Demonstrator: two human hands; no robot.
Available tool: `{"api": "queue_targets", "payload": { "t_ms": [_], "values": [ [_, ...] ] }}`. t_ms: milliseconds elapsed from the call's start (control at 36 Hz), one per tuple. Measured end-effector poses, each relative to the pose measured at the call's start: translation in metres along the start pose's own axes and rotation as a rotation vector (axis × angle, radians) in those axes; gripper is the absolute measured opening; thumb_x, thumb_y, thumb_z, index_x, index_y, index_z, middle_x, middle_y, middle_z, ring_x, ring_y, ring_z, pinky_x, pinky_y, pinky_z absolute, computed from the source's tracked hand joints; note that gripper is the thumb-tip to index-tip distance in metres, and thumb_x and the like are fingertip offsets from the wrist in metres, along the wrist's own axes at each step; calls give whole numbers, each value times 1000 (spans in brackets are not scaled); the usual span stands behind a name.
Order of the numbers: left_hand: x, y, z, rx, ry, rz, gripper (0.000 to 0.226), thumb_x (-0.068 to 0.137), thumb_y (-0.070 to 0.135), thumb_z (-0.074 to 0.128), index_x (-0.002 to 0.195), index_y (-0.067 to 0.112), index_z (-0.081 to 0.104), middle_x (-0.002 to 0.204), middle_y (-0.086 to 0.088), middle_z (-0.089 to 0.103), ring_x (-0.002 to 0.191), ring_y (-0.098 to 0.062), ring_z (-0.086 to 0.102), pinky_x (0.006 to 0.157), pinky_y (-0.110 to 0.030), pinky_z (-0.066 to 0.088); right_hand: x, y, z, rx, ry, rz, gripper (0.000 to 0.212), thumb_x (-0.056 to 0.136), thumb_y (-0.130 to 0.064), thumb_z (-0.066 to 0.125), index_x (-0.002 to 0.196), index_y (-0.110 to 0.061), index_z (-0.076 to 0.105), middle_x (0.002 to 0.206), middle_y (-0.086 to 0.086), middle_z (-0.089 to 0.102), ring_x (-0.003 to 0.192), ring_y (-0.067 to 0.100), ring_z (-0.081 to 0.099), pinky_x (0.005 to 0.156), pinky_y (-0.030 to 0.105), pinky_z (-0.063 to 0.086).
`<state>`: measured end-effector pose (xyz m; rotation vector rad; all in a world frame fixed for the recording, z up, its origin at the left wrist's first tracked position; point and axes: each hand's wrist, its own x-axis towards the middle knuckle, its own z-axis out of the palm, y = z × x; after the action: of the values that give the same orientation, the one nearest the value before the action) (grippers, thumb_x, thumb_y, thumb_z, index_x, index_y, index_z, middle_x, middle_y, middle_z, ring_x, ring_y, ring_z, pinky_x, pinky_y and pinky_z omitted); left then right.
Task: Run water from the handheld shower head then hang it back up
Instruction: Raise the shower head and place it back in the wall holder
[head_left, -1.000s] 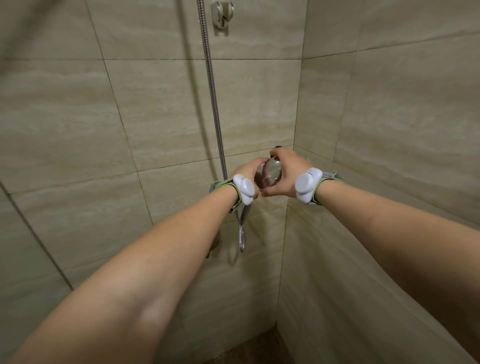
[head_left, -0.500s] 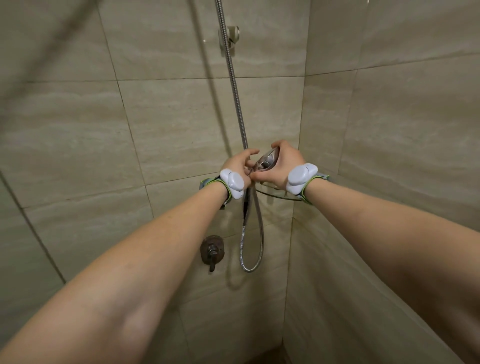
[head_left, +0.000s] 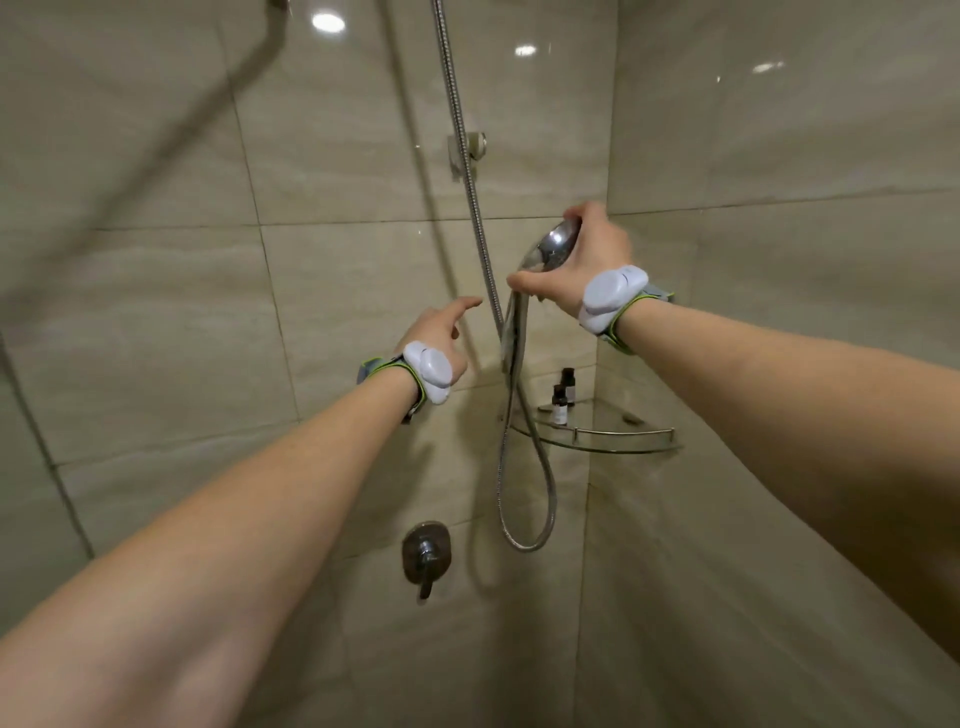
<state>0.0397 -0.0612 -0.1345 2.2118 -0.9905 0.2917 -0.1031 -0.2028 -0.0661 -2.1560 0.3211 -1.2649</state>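
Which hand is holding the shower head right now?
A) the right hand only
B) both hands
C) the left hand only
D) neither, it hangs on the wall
A: the right hand grips the shower head, while the left hand is open and off it.

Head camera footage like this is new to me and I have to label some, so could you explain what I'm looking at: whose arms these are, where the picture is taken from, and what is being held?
The single picture comes from a wide-angle camera worn on a person's head, looking forward and down, so both bare arms are that person's own. Each wrist carries a strapped white device.

The scene is a tiled shower corner. The right hand grips the chrome shower head. The left hand is open, holding nothing, one finger pointing toward the metal hose.

The wall bracket above is empty. Lower down are the mixer handle and a glass corner shelf with small bottles. No running water is visible.
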Motion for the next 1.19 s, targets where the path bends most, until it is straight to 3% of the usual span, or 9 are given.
{"api": "queue_targets", "payload": {
  "t_ms": [83, 194, 306, 417, 611, 806, 917, 1056, 1194],
  "values": [
    [1, 8, -8, 4, -5, 14, 87, 74, -1, 47, 143, 50, 33, 116, -3, 46, 84, -19, 52, 72, -27, 46, 6, -12, -6, 9, 47, -26, 86, 62, -34, 90, 132, -10, 46, 91, -14, 56, 82, 7, 61, 69, 13, 52],
    [6, 20, -20, 68, 1, 50, 87, 74, -2, 44, 145, 49, 31, 122, -8, 46, 84, -21, 53, 75, -28, 47, 17, -30, -15, 25, 72, -52, 88, 58, -42, 91, 128, -12, 48, 103, -4, 64, 93, 17, 68, 83, 33, 60],
    [10, 28, -32, 108, 2, 50, 89, 74, -2, 42, 147, 47, 29, 127, -11, 45, 86, -21, 49, 84, -31, 51, 25, -42, -21, 44, 17, -33, 87, 53, -42, 89, 124, -15, 47, 98, -3, 67, 89, 20, 71, 77, 36, 63],
    [12, 32, -39, 126, 12, 42, 90, 73, -1, 42, 146, 50, 27, 122, -10, 45, 93, -28, 57, 89, -37, 54, 30, -47, -29, -23, -13, -43, 84, 53, -41, 86, 123, -14, 49, 109, 2, 67, 93, 23, 71, 77, 40, 62],
    [7, 49, -50, 276, -63, 32, 91, 76, 1, 42, 147, 53, 19, 131, -8, 42, 97, -31, 59, 77, -33, 53, 40, -49, -45, -127, 15, -74, 83, 61, -39, 88, 129, -15, 47, 111, 0, 59, 97, 22, 64, 78, 35, 59],
    [2, 69, -75, 615, -191, -67, 129, 53, 4, 69, 150, 51, -2, 151, -15, 30, 113, -38, 59, 83, -41, 55, 44, -53, -41, -141, 78, -126, 89, 58, -43, 89, 131, -15, 46, 111, -2, 58, 95, 22, 62, 77, 31, 55],
    [4, 81, -85, 629, -167, -106, 113, 67, 10, 67, 155, 40, 3, 145, -16, 37, 121, -39, 53, 81, -38, 42, 48, -56, -36, -99, 105, -159, 88, 56, -42, 89, 129, -16, 46, 108, -3, 58, 91, 20, 61, 64, 17, 43],
    [-4, 86, -91, 631, -152, -133, 117, 54, 5, 66, 154, 33, 12, 140, -14, 43, 114, -38, 57, 84, -40, 49, 53, -61, -34, -84, 111, -151, 87, 54, -43, 92, 123, -15, 47, 108, 0, 61, 91, 22, 64, 75, 32, 56],
    [-4, 87, -97, 648, -93, -60, 98, 76, 10, 59, 155, 39, 8, 134, -14, 50, 111, -35, 59, 72, -33, 40, 60, -66, -37, -57, 106, -125, 88, 55, -45, 93, 122, -13, 46, 110, 1, 60, 93, 22, 64, 78, 36, 58]
  ]
}}
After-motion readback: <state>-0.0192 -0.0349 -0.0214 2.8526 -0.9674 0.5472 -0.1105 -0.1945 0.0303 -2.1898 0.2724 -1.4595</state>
